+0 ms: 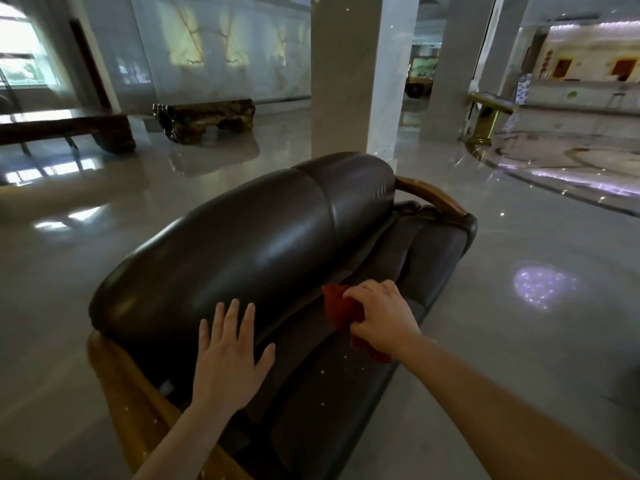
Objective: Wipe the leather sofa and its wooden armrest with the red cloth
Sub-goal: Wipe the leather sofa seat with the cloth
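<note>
The red cloth sits bunched in the right hand, fingers closed around it, pressed on the leather sofa seat just below the backrest. The left hand lies spread flat on the backrest, beside it.

The dark brown leather sofa stretches away across a glossy pale tiled floor, with a curved wooden armrest at its far end. The left hand lies flat, fingers spread, on the rounded backrest. The right hand grips a crumpled red cloth pressed against the seat cushion just below the backrest.
</note>
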